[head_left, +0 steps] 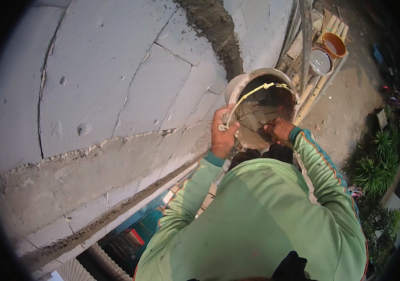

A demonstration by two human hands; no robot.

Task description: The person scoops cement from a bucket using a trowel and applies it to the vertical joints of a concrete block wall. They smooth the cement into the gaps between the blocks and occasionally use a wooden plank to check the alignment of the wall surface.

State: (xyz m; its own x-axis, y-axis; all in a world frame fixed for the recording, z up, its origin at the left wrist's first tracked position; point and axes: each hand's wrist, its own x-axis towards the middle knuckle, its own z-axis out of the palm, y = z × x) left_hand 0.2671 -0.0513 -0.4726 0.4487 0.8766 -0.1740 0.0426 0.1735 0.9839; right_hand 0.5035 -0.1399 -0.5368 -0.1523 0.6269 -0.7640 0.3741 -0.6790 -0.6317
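A pale bucket (233,90) tilts in front of me, its inside coated with grey mortar (246,115). A yellowish cord-like handle (255,89) arches across its mouth. My left hand (224,133) grips the near left rim, thumb toward the inside. My right hand (280,129) is closed at the right side of the mouth, around what seems to be the grip of a trowel (266,112). The blade rests in the mortar and is hard to tell apart from it. The grip itself is mostly hidden by my fingers.
A light block wall (115,61) runs along my left, with a wet mortar strip (211,25) on it. Bamboo poles (319,91) at the far right carry an orange bucket (334,44) and a water-filled bucket (321,61). An upright timber (306,42) stands beside them. Plants (378,161) grow below right.
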